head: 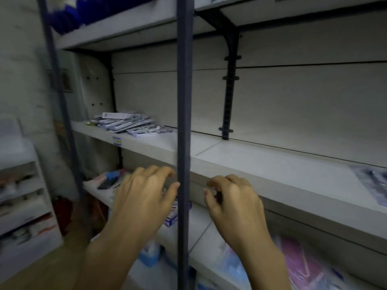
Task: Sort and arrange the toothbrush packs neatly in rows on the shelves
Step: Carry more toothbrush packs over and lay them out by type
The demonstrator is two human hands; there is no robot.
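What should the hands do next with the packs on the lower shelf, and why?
Probably lift the pack below the left hand up toward the loose pile of toothbrush packs on the middle shelf. Both hands, the right hand too, hover with curled fingers; whether either one grips is unclear.

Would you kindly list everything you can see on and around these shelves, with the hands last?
toothbrush packs: loose pile, count unclear, white and blue, left end of middle shelf
price label: one, white-blue, middle shelf's front edge
blurred pack: one, grey-white, middle shelf, far right
small box: one, white-blue, lower shelf, behind the post
post: one, dark, upright, foreground
pink packs: count unclear, bottom right
left hand: fingers curled, left of post
right hand: fingers curled, right of post
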